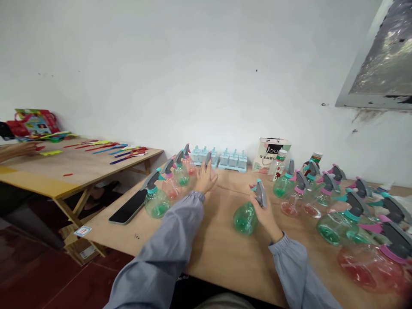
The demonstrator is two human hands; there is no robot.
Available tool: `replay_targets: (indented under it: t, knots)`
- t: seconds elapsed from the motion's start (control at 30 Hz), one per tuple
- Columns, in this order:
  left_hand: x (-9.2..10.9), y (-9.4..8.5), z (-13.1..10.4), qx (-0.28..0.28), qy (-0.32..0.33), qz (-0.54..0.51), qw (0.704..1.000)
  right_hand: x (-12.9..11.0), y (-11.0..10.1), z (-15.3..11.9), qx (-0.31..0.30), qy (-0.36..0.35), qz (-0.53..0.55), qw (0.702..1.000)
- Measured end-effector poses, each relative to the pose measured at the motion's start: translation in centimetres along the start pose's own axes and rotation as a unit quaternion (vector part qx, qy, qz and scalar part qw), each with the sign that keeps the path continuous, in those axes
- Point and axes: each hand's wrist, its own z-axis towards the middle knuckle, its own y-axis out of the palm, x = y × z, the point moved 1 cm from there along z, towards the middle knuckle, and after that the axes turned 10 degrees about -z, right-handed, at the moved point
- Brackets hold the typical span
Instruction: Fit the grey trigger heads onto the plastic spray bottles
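My right hand (pixel 262 210) grips the grey head of a green spray bottle (pixel 245 219), which leans over the near middle of the table with green liquid inside. Further forward, my left hand (pixel 206 179) is closed around another spray bottle, whose grey head (pixel 208 158) shows above the fingers; its body is hidden behind the hand. Left of that hand stands a line of spray bottles, among them a green one (pixel 157 202) and a pink one (pixel 172 185). To the right, several more are grouped, including a pink one (pixel 370 266) and a green one (pixel 334 225).
Light-blue popsicle moulds (pixel 233 161) stand by the wall beside a printed paper bag (pixel 268 154) and a capped bottle (pixel 278 165). A phone (pixel 128 208) lies at the left edge. Another table (pixel 93 167) holds colourful strips; a co-worker's hand (pixel 24 150) rests there.
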Motion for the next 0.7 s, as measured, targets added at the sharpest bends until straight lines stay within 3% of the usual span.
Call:
replay_targets:
  t: [0.13, 0.27, 0.4, 0.6, 0.7]
  knots:
    - [1.1, -0.7, -5.9, 0.075, 0.096, -0.045, 0.992, -0.8, -0.3, 0.6, -0.019, 0.047, 0.047, 0.998]
    - [2.4, -0.9, -9.2, 0.117, 0.105, -0.042, 0.987, -2.6, -0.5, 0.4, -0.034, 0.068, 0.079, 0.994]
    - [2.8, -0.3, -10.0, 0.128, 0.095, -0.045, 0.986, -4.5, -0.9, 0.2, 0.026, 0.082, 0.086, 0.993]
    - [2.3, 0.0, -10.3, 0.123, 0.101, -0.014, 0.987, -5.8, -0.9, 0.9, -0.043, 0.054, 0.078, 0.995]
    - [2.3, -0.2, -10.3, 0.106, 0.106, 0.029, 0.988, -6.1, -0.8, 1.0, -0.002, 0.074, 0.094, 0.993]
